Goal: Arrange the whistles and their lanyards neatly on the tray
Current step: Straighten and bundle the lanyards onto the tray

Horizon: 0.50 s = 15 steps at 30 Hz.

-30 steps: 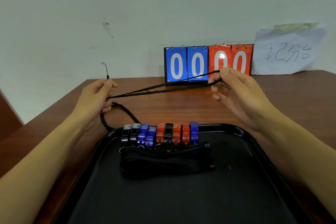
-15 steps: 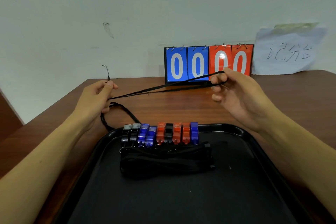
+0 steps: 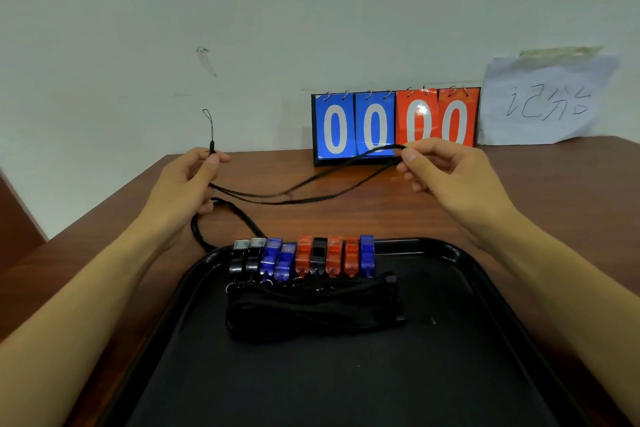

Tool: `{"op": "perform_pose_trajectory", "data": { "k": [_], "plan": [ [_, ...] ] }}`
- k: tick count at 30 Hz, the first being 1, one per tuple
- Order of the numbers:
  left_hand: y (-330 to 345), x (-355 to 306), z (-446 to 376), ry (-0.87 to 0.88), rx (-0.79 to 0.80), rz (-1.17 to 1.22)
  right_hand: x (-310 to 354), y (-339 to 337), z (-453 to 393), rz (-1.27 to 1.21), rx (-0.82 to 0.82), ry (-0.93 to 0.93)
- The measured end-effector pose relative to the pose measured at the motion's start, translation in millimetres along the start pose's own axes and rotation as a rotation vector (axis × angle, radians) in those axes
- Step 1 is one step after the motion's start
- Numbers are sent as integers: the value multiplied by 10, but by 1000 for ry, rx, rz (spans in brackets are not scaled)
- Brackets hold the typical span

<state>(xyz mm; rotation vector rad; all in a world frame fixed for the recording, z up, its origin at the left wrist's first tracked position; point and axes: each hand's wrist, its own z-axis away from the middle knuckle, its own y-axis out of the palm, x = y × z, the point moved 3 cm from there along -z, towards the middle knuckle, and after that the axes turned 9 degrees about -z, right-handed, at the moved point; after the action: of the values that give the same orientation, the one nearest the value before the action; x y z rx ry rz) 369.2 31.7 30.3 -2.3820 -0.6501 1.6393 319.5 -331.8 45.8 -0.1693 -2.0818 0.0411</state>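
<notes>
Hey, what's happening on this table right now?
A person is sorting whistles and lanyards. The left hand and right hand each pinch one end of a loose black lanyard, which sags between them above the wooden table. Nine whistles stand in a row at the far edge of the black tray, with bundled lanyards just in front.

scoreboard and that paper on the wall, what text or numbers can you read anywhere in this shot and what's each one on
"0 0" in white on the two blue cards of the flip scoreboard.
"0 0" in white on its two red cards; a held black lanyard crosses their lower edge.
"记分" handwritten on the paper sheet; a third character after it is unclear.
The whistles show no readable marking.
</notes>
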Motion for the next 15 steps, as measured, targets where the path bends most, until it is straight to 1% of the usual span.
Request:
{"op": "perform_pose_trajectory", "data": {
  "k": [2,4,9,13,15],
  "plan": [
    [49,-180,47,40,65,56,17,5,12,24,21,-32],
    [111,-416,94,95,129,40,45,17,32,35,39,-51],
    [341,-1067,261,236,281,-118,191,76,46,124,84,-82],
    [495,-1508,437,361,377,-235,536,141,90,171,152,-162],
    [549,-1650,536,413,411,-279,723,167,155,146,189,-203]
  ]
}}
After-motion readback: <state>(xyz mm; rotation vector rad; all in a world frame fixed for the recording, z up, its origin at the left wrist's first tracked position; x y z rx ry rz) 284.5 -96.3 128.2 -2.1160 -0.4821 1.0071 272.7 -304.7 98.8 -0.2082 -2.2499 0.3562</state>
